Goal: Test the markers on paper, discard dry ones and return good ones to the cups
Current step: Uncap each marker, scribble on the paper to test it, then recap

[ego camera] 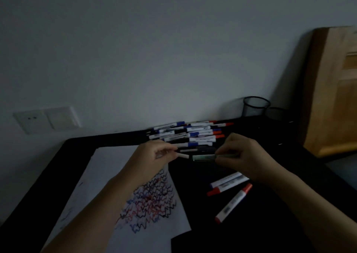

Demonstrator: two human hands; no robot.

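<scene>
While left hand (pixel 154 156) pinches cap (pixel 183 155), right hand (pixel 245 156) grips marker (pixel 204 157)

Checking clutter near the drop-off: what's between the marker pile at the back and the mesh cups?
Head view: nothing. Between the marker pile and the two mesh cups only bare black table shows, though it is dim there.

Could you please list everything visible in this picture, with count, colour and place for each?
Marker pile: many, white with blue, red and black caps, at the table's far edge.
Loose markers: three, white, at least two with red caps, near the right forearm.
Paper: one white sheet, zigzag scribbles, on the left.
Mesh cups: two, black, far right corner.
Table: one, black.
Wall sockets: two plates, white.
Wooden furniture: one, right.
Left hand: pinches a white marker body.
Right hand: pinches a dark cap.
</scene>
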